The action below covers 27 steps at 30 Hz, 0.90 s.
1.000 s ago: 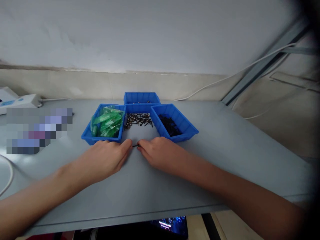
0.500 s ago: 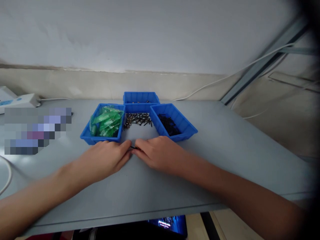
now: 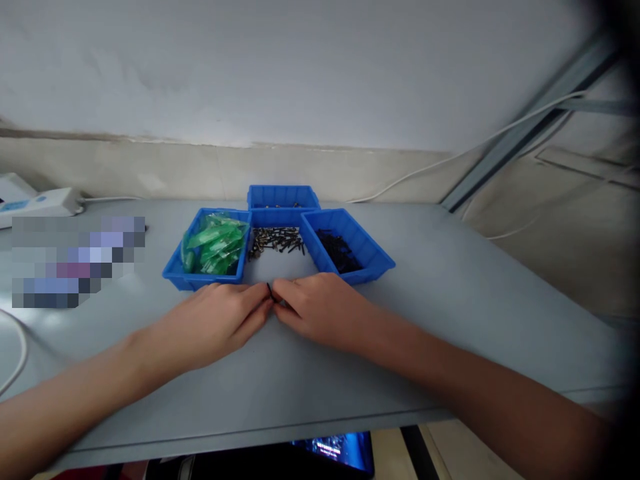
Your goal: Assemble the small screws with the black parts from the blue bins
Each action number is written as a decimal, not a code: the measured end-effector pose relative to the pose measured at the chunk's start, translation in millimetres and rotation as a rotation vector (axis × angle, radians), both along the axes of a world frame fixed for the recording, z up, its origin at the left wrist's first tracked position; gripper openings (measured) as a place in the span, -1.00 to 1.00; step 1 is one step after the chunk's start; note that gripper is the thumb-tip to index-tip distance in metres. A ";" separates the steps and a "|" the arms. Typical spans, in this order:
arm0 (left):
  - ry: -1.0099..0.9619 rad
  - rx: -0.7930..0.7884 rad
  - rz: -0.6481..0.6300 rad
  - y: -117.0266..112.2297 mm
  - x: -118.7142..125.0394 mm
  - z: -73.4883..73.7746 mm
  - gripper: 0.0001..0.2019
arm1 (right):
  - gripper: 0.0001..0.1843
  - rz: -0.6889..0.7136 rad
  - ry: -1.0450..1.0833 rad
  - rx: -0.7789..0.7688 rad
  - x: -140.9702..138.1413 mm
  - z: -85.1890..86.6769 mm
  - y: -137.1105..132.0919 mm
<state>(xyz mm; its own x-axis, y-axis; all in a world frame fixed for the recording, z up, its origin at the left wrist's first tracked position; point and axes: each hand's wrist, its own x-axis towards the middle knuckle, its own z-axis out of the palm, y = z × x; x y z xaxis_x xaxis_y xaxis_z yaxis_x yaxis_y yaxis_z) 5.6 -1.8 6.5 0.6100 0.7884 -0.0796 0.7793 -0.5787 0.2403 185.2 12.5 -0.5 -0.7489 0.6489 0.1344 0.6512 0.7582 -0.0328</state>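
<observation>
My left hand (image 3: 225,317) and my right hand (image 3: 320,307) meet fingertip to fingertip low over the grey table. Both are closed in a pinch around a small, thin black screw (image 3: 271,292), mostly covered by the fingers. Just beyond the left hand, a blue bin (image 3: 173,267) holds clear packets with green contents (image 3: 217,243). Past the right hand, another blue bin (image 3: 370,247) contains many small black pieces (image 3: 337,250). Between these bins, loose dark and brassy screws (image 3: 277,240) lie in a pile on the surface.
A third blue bin (image 3: 283,197) stands at the back with a few small metal pieces in it. At the far left are a white power strip (image 3: 55,199) and a blurred-out object (image 3: 80,260). A lit screen (image 3: 340,450) shows below the table's front edge (image 3: 240,430).
The left fingertips have moved slightly right, closer to the right ones. The black screw has turned from lying nearly level between the hands to standing more upright.
</observation>
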 end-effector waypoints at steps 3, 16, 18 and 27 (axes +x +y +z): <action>0.004 -0.012 -0.020 0.1 -0.2 -0.1 -0.73 | -0.88 0.044 0.005 -0.023 0.0 -1.4 0.5; 0.143 0.118 -0.032 2.5 -1.8 -6.0 -0.76 | -0.91 0.005 -0.035 0.110 3.2 -10.6 3.1; 0.155 0.152 -0.035 2.6 -1.9 -5.8 -0.79 | -0.88 0.028 -0.050 0.104 2.8 -11.6 3.4; 0.204 0.190 -0.031 3.4 -1.4 -6.6 -0.81 | -0.84 0.052 -0.044 0.051 2.0 -8.7 1.0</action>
<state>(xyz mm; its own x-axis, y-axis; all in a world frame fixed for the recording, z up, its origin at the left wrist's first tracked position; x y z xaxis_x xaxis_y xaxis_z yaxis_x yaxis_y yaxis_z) 4.2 1.6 -0.1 0.6205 0.7822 -0.0557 0.7817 -0.6226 -0.0350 187.2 13.5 -9.2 -0.7873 0.6021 0.1325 0.6108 0.7910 0.0350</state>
